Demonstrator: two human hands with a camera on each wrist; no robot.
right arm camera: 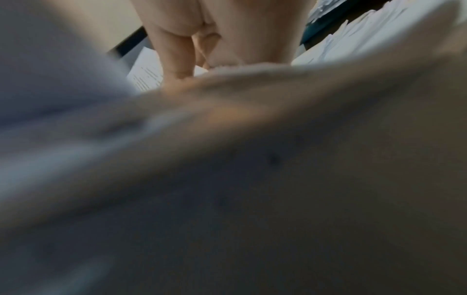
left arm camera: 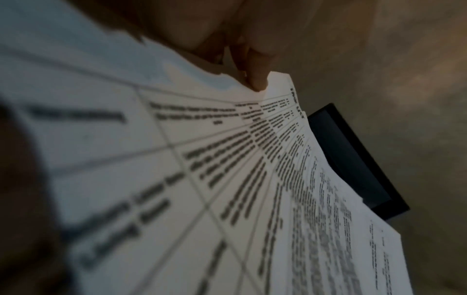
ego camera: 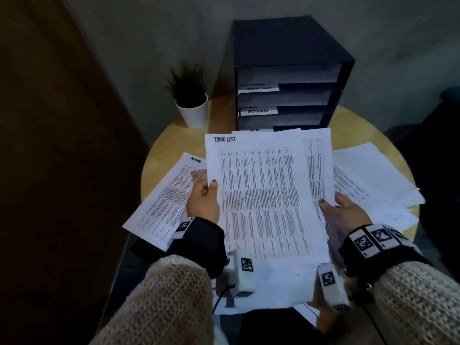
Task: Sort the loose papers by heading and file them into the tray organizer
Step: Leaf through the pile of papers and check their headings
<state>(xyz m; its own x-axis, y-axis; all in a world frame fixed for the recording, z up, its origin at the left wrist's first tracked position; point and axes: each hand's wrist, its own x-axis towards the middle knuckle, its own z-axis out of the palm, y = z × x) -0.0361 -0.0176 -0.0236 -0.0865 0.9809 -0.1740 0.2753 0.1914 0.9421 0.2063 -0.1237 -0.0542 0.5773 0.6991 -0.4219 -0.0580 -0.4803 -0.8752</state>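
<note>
I hold a stack of printed papers (ego camera: 268, 195) up over the round table; the top sheet is headed TASK LIST. My left hand (ego camera: 204, 197) pinches the stack's left edge, thumb on top. My right hand (ego camera: 341, 207) grips the right edge, thumb on the front. In the left wrist view the papers (left arm camera: 227, 179) fill the frame under my thumb (left arm camera: 255, 79). The right wrist view is mostly blurred paper (right arm camera: 227, 179) with my fingers (right arm camera: 177, 55) behind it. The black tray organizer (ego camera: 288, 78) stands at the back, with slots labelled TASK LIST and ADMIN.
A sheet headed ADMIN (ego camera: 166, 197) lies on the table at the left. More loose sheets (ego camera: 373, 180) are spread at the right. A small potted plant (ego camera: 191, 95) stands left of the organizer. The round wooden table (ego camera: 164, 145) ends close to my body.
</note>
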